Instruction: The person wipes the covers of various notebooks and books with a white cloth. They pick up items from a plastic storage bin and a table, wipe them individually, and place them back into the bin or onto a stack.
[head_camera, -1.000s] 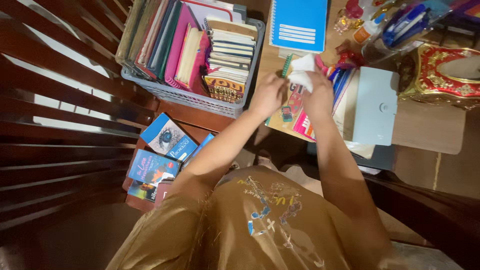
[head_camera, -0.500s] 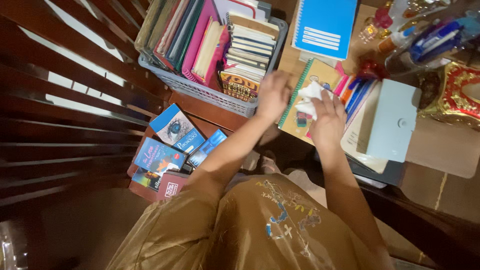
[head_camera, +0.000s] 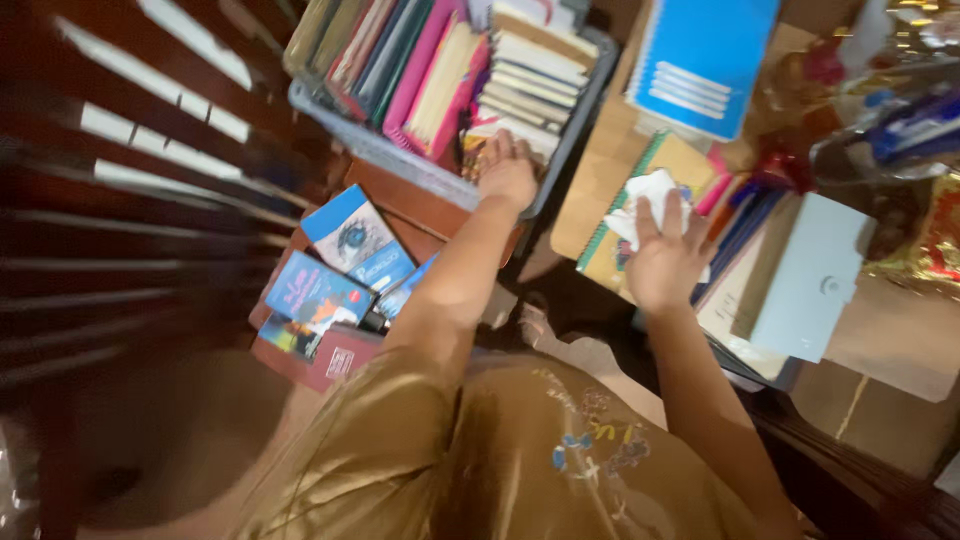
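White cloth on the notebook, left hand at the basket

White cloth lies crumpled under the right hand, fingers spread flat, pressing it onto a green spiral notebook at the surface's edge. By the look of it, this is a wiping step on the cover. The left hand rests on the grey basket rim, grip curled loosely over the front books; whether it pinches one I cannot tell. Wiping further would call for steady downward pressure while the notebook stays put. Paperbacks lie scattered on the lower shelf.
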